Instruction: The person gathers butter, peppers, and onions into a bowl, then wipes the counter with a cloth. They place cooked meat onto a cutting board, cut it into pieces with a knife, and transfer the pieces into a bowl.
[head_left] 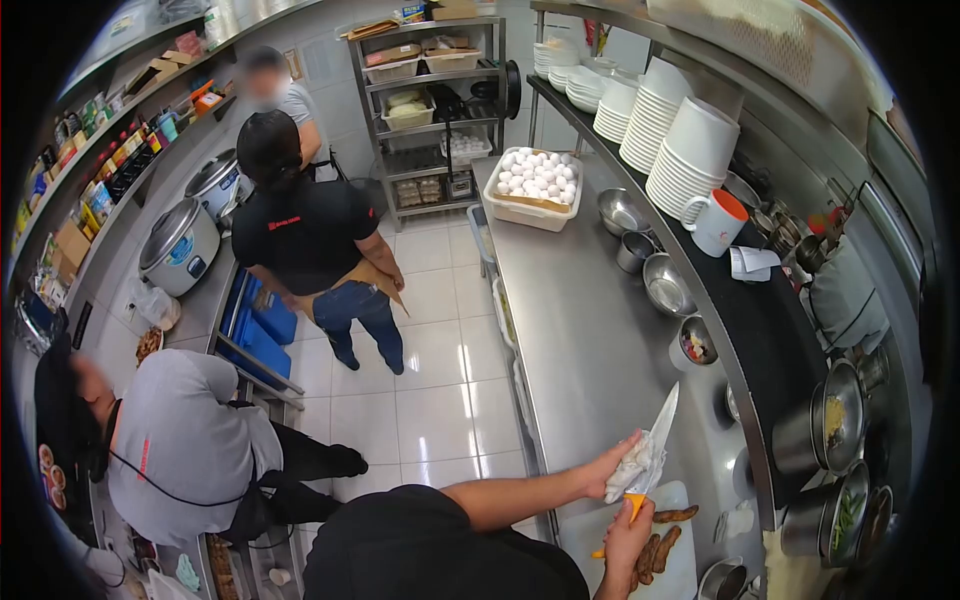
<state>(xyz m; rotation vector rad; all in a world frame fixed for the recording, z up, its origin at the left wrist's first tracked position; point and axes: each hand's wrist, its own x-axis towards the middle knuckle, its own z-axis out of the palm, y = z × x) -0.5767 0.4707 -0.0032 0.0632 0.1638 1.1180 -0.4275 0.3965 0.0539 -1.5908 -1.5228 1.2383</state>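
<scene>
My left hand (606,468) is closed round a crumpled white cloth or paper towel (630,470), which lies against the blade of a large kitchen knife (663,425). The blade points up and away over the steel counter. Below it, my right hand (627,540) grips the knife's orange-yellow handle; a bit of the same colour shows on the hand's far side. Beneath my hands is a white cutting board (682,575). Several long brown pieces of food (655,553), perhaps cooked meat, rest on it beside my right hand.
The steel counter (570,330) holds a tub of eggs (535,190) and metal bowls (668,285). A shelf with stacked white bowls (690,160) and a mug (715,222) overhangs the right. Two co-workers (310,230) (190,440) stand left; another person is farther back.
</scene>
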